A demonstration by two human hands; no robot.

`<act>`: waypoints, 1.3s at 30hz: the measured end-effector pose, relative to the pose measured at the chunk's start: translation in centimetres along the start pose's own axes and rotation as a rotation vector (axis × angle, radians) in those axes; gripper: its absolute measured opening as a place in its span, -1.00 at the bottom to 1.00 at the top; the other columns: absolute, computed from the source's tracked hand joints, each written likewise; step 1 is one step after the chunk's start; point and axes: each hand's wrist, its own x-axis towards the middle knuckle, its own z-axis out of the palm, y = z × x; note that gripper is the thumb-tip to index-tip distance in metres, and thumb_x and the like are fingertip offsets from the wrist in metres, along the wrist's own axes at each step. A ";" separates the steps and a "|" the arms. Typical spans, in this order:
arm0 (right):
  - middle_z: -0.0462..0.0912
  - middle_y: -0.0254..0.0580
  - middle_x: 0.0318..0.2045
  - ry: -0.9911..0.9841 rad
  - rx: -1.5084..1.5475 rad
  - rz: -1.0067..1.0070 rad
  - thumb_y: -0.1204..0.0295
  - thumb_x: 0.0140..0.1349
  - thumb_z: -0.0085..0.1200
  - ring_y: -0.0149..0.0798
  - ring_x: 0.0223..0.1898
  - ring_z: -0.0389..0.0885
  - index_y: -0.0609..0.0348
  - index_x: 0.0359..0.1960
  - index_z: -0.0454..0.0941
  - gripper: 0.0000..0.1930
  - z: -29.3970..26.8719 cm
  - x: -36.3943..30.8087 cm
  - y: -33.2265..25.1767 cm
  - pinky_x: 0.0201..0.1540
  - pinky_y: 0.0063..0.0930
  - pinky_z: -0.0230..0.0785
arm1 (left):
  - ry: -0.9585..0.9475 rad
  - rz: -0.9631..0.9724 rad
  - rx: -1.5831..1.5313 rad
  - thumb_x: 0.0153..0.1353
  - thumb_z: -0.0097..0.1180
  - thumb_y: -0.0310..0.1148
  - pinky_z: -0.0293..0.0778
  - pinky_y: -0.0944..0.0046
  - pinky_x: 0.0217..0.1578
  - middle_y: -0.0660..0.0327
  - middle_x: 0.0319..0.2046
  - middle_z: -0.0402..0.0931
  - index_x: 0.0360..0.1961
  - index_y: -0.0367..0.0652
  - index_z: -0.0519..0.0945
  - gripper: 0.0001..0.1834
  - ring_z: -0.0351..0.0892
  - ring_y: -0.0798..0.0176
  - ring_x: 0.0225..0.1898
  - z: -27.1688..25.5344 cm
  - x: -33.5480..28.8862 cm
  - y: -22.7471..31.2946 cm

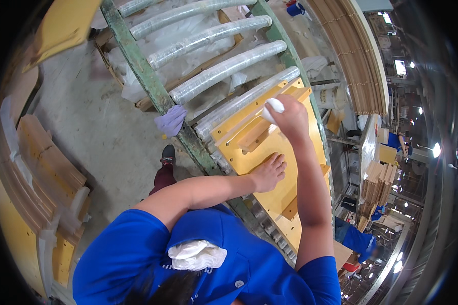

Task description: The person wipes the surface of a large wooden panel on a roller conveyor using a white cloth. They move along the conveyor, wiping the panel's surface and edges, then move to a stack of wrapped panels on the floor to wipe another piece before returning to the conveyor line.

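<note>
A yellow wooden panel (258, 161) with drilled holes lies across the rollers under both arms. Wooden strips stand up from it, one (256, 136) near its far end and another (290, 209) closer to my body. My left hand (269, 174) rests on the panel's face, palm down with its fingers stretched out. Farther off and to the right, my right hand (293, 118) is closed around a white cloth (274, 109), bunched up above the far strip. Part of the cloth is hidden by the fingers.
Plastic-wrapped rollers (229, 71) run between green metal rails (142, 66). A purple rag (171, 120) hangs on the left rail. Stacked boards (48, 155) stand at left, more (352, 56) at far right. Other people (359, 239) in blue are off to the right.
</note>
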 end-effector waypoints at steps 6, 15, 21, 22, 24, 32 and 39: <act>0.59 -0.08 -0.46 -0.017 -0.109 0.081 0.22 0.04 0.18 0.02 -0.37 0.57 0.16 -0.45 0.55 -0.75 -0.5 2.1 2.7 -0.31 -0.16 0.40 | -0.045 0.013 -0.003 0.23 -0.12 -0.10 -0.25 -0.22 0.32 0.02 0.30 0.12 0.18 -0.12 0.38 -0.47 -0.14 -0.19 0.38 -0.5 0.1 -0.3; 0.60 -0.11 -0.45 -0.042 -0.138 0.109 0.23 0.04 0.16 0.01 -0.36 0.58 0.12 -0.44 0.56 -0.78 -0.1 3.1 2.9 -0.30 -0.15 0.40 | -0.035 0.023 -0.046 0.22 -0.10 -0.11 -0.24 -0.22 0.31 0.00 0.29 0.13 0.15 -0.12 0.40 -0.49 -0.14 -0.19 0.37 -0.6 0.0 -0.6; 0.60 -0.11 -0.47 -0.071 -0.147 0.130 0.24 0.03 0.17 0.01 -0.38 0.59 0.11 -0.44 0.56 -0.79 -0.2 3.7 3.1 -0.31 -0.16 0.42 | -0.052 0.040 -0.050 0.24 -0.17 -0.18 -0.28 -0.25 0.31 -0.01 0.30 0.11 0.14 -0.15 0.40 -0.52 -0.16 -0.21 0.38 -0.9 0.0 -0.7; 0.60 -0.11 -0.47 -0.077 -0.149 0.132 0.24 0.02 0.17 0.01 -0.38 0.59 0.11 -0.44 0.57 -0.79 -0.2 3.8 3.2 -0.31 -0.16 0.42 | -0.062 0.047 -0.059 0.26 -0.23 -0.23 -0.30 -0.26 0.31 -0.02 0.30 0.10 0.15 -0.17 0.39 -0.53 -0.17 -0.20 0.39 -1.0 0.0 -0.8; 0.60 -0.10 -0.46 -0.080 -0.151 0.127 0.24 0.02 0.18 0.00 -0.38 0.59 0.11 -0.43 0.57 -0.79 -0.2 4.0 3.6 -0.30 -0.16 0.42 | -0.087 0.059 -0.079 0.29 -0.29 -0.27 -0.31 -0.27 0.31 -0.02 0.31 0.09 0.15 -0.18 0.38 -0.54 -0.17 -0.19 0.39 -1.3 0.0 -0.9; 0.62 -0.08 -0.38 0.031 -0.190 0.172 0.22 0.00 0.19 0.04 -0.29 0.59 0.12 -0.38 0.58 -0.75 -0.7 6.3 8.2 -0.25 -0.12 0.42 | -0.124 0.088 -0.117 0.29 -0.29 -0.27 -0.29 -0.26 0.31 -0.02 0.30 0.12 0.14 -0.18 0.40 -0.55 -0.14 -0.19 0.38 -2.2 0.0 -1.1; 0.62 -0.13 -0.32 0.028 -0.326 0.334 0.20 0.05 0.17 0.05 -0.25 0.58 0.11 -0.37 0.56 -0.75 -2.3 9.4 11.5 -0.23 -0.11 0.42 | -0.040 0.068 -0.136 0.25 -0.22 -0.25 -0.23 -0.26 0.29 -0.03 0.26 0.19 0.05 -0.19 0.46 -0.58 -0.07 -0.18 0.36 -1.9 0.0 -1.2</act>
